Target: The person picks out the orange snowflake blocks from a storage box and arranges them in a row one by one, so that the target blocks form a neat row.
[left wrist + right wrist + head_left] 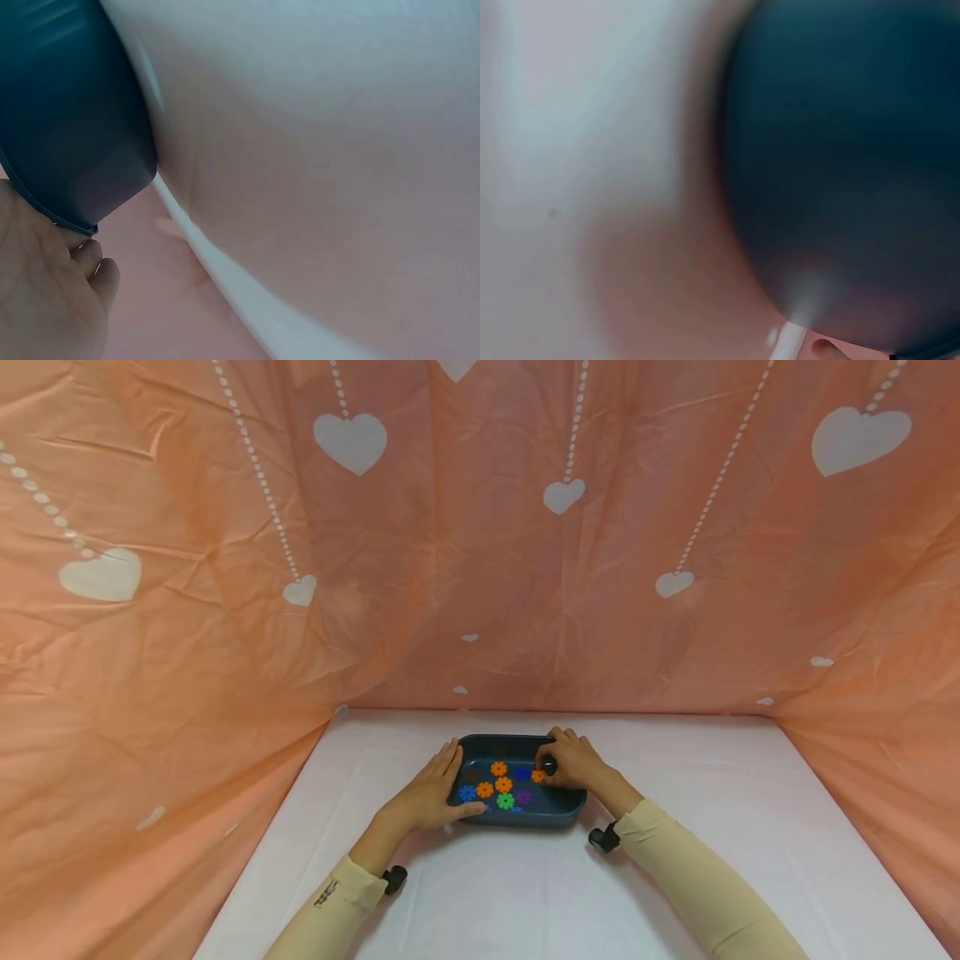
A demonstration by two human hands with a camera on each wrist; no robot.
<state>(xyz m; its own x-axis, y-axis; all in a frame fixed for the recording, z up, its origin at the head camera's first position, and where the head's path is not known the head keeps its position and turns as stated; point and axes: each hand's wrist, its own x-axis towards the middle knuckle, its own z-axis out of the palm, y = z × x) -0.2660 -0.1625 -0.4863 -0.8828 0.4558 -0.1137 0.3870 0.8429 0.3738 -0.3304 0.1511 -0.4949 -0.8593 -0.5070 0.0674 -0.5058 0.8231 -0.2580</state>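
Note:
A dark blue-grey rectangular tray [555, 817] stands on the white table, with several flower-shaped plastic discs inside, among them orange [498, 768], green [506, 801], blue [467, 792] and purple [523, 797] ones. My left hand [427, 793] holds the tray's left end, thumb over the front rim and fingers along the side. In the left wrist view its fingers [105, 277] bend at the rim. At the tray's right end my right hand [573, 762] grips a small black round-ended object [550, 765]; its full shape is hidden. An orange disc [538, 775] lies at those fingertips.
White cloth covers the table [480, 893] around the tray. Behind and at both sides hangs a peach curtain [495, 568] with white hearts. Small black wrist cameras, left [395, 880] and right [602, 839], sit beside the sleeves.

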